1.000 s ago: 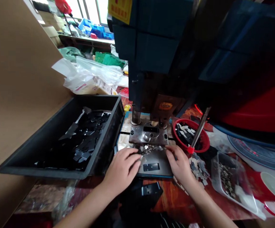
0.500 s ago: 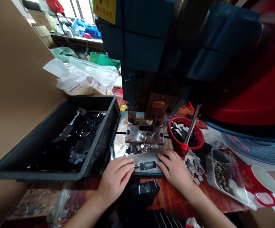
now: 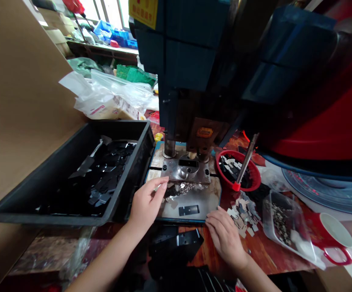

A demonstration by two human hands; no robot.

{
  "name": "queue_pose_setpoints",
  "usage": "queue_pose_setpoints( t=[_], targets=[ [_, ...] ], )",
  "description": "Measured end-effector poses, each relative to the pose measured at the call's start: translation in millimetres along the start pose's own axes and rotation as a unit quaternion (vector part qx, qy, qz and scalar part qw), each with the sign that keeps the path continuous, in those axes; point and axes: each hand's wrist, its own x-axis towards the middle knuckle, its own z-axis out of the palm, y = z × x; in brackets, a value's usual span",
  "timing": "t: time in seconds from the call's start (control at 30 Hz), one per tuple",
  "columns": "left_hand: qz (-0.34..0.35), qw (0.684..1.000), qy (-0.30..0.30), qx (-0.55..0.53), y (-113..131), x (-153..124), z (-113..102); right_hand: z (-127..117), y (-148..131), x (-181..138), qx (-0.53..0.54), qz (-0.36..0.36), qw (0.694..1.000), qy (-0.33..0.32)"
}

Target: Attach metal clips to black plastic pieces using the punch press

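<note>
My left hand (image 3: 148, 199) is at the left part of the press's bed plate (image 3: 206, 202), thumb and forefinger drawn together beside a heap of small metal bits (image 3: 184, 187). A pale sliver shows between the fingers, too small to name. My right hand (image 3: 224, 233) rests at the plate's front right corner with fingers lightly bent, and nothing shows in it. Between the hands a flat black rectangular part (image 3: 189, 210) lies on the plate, touched by neither. Behind the heap sits the steel die (image 3: 169, 172) with a dark slot, under the blue press (image 3: 182, 61).
A large black bin (image 3: 109, 217) of dark flat pieces stands left. On the right are a red bowl (image 3: 256, 178) of parts, loose metal tabs (image 3: 245, 215), a clear tub (image 3: 268, 231) of small pieces and a red mug (image 3: 324, 235). A black block (image 3: 178, 247) sits at the front edge.
My left hand has moved away from the black part, up and left to the small pieces. My right hand has drawn back right and down, its fingers closer together. The part stays put.
</note>
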Motion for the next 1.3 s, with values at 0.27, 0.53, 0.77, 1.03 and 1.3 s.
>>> queue_pose_setpoints(
  t=[0.27,0.53,0.77,1.03,1.3],
  targets=[
    [-0.232,0.922,0.026,-0.309,0,5,5,-7,6,78,0.016,0.135,0.989,0.065],
    [-0.198,0.939,0.02,-0.282,13,13,7,17,22,171,-0.033,0.108,0.988,0.102],
    [-0.16,0.972,-0.019,-0.173,18,29,8,11,17,167,-0.069,0.034,0.996,0.049],
    [0.003,1.0,-0.001,-0.016,19,60,27,6,17,164,-0.05,0.029,0.998,0.031],
    [0.068,0.994,0.017,0.078,21,76,45,12,26,151,-0.017,0.032,0.997,0.07]
  ],
)
